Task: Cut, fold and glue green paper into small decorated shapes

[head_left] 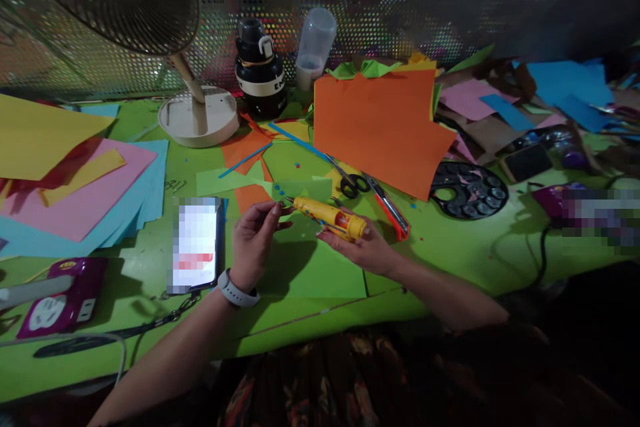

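My right hand (363,250) is wrapped around a yellow glue gun (323,215), held level above the table with its thin nozzle pointing left. Just left of that nozzle, my left hand (257,237) has thumb and forefinger pinched together; what lies between them is too small to make out. A green paper sheet (320,273) lies on the table under both hands. Small blue bits (281,193) are scattered beyond the fingertips. Black-handled scissors (354,185) and a red box cutter (393,213) rest past my right hand.
A phone (196,247) lies left of my left hand. A fan (199,117), a black bottle (260,80) and a clear container (315,47) stand at the back. Orange paper (375,127), a black palette (470,190) and a purple device (65,297) flank the workspace.
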Tool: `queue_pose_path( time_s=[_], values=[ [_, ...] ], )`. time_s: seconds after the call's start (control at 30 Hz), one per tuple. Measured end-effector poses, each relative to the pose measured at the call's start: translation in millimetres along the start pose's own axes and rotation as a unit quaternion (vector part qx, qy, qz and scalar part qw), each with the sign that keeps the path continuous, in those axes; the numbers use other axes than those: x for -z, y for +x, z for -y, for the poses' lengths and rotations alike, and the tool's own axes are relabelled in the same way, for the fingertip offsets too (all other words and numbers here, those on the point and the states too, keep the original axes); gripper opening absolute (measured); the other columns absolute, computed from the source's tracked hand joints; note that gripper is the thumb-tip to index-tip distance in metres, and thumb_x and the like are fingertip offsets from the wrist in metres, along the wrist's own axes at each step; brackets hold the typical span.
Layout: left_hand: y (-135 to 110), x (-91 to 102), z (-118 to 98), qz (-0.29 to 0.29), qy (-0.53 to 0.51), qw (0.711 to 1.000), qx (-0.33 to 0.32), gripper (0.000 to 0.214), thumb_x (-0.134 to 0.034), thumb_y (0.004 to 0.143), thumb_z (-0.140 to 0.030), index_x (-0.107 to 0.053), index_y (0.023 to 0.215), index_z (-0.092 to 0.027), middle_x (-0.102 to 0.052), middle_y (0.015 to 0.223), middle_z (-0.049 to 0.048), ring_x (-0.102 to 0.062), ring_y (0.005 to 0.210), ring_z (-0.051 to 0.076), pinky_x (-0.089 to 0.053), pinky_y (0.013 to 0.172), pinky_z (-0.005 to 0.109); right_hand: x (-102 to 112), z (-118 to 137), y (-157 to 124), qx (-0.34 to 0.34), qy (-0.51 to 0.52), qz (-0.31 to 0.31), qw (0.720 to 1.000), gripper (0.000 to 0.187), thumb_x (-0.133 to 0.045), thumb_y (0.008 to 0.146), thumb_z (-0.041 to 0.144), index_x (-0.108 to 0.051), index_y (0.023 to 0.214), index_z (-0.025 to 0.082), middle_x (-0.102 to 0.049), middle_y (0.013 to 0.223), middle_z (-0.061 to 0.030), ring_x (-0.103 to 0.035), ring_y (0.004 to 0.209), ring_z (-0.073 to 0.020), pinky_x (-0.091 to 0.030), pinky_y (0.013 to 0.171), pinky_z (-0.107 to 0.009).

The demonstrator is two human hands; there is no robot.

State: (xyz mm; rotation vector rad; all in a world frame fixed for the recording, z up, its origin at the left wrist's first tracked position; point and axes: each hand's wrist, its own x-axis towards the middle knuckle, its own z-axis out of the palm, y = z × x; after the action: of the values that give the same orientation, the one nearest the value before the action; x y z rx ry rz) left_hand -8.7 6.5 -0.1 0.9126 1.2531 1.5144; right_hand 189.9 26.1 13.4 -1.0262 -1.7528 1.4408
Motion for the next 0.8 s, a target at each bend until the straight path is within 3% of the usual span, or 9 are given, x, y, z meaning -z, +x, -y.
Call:
queue_pose_path(
  time_s=[0.47,0.8],
  values=[
    [0.5,1.7,1.8,0.012,-0.018,1.000,-0.005,0.014,-0.069,0.079,-0.030,-0.067,0.088,-0.020,-0.071,0.086,0.0031,-0.070,0.085,0.020,-0.061,0.065,0.030,-0.9,-17.9,-3.6,-0.006,-0.009,-0.007,1.000,0.028,-0.066,0.080,0.040,-0.064,0.102,0.022,-0.068,0.085,-0.0020,-0.067,0.072,-0.0159,-0.062,0.066,-0.029],
    [0.9,2.8,4.2,0.017,-0.013,1.000,-0.017,0.009,-0.067,0.081,-0.027,-0.068,0.088,-0.021,-0.071,0.086,0.0030,-0.070,0.084,0.019,-0.061,0.065,0.029,0.1,-10.5,-2.6,0.000,-0.030,-0.002,1.000,0.022,-0.065,0.081,0.039,-0.064,0.095,0.023,-0.065,0.078,-0.0016,-0.063,0.064,-0.0156,-0.062,0.060,-0.031]
  ],
)
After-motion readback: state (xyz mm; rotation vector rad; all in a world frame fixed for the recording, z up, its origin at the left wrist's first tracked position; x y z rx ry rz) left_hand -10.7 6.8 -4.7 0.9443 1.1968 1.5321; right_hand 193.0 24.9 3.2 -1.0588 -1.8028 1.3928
